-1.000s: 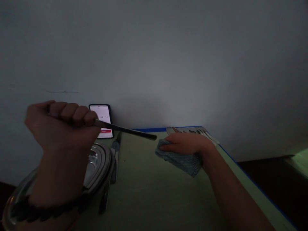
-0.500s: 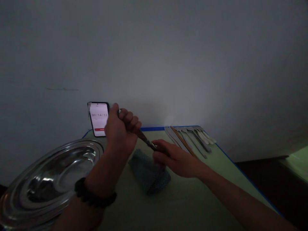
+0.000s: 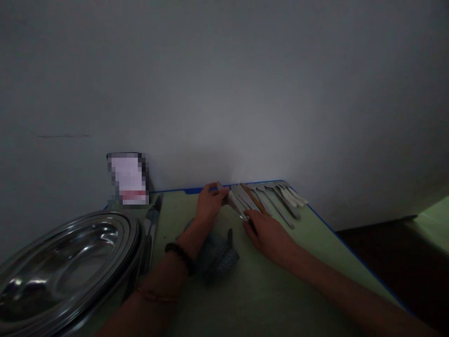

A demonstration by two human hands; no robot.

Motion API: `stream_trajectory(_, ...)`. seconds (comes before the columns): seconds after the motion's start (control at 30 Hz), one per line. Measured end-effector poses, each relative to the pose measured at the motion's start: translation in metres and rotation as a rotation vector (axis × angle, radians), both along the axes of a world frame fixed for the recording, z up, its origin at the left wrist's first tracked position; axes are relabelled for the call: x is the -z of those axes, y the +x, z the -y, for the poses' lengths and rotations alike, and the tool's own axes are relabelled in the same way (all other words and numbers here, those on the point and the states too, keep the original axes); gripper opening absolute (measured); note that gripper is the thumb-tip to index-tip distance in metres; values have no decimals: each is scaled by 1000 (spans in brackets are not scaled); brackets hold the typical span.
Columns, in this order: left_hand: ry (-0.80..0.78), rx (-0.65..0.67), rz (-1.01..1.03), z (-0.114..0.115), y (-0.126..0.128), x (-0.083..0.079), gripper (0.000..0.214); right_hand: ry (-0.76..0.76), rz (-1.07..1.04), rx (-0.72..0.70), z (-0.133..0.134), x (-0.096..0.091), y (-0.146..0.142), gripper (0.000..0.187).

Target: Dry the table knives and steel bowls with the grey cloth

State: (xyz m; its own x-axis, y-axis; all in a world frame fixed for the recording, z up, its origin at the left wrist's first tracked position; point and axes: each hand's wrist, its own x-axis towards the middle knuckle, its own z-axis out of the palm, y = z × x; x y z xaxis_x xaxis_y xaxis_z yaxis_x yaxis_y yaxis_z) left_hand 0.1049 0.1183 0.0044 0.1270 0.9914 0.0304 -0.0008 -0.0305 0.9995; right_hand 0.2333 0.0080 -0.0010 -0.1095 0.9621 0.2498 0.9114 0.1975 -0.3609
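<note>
My left hand [image 3: 209, 202] pinches the far end of a table knife [image 3: 234, 207] at the back of the green table [image 3: 245, 290]. My right hand [image 3: 267, 232] holds the knife's near end with its fingertips. The knife lies just left of a row of several utensils [image 3: 271, 196] laid side by side near the back edge. A blue-grey cloth [image 3: 218, 252] lies crumpled on the table under my left forearm, which wears a dark bead bracelet.
A steel oval tray [image 3: 59, 267] stands at the left, with more cutlery [image 3: 151, 224] beside its right rim. A phone [image 3: 128, 179] leans on the white wall behind. The table has a blue edge [image 3: 351, 255] on the right; dark floor lies beyond it.
Both hands carried the knife from above the cloth to the back, beside the utensil row. My right hand left the cloth, which now lies on the table. The view shifted a little.
</note>
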Motion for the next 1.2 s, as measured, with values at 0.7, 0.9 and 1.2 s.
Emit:
stream_trajectory(0.7,591,156,-995,-11,12,32,44,-106,261,98,-40,-1,13,34)
stream_trajectory(0.9,619,190,-1131,-8,14,34,53,-78,329,148,-41,2,9,32)
stream_trajectory(1.2,646,181,-1185,-12,16,38,55,32,419,124,-40,7,12,29)
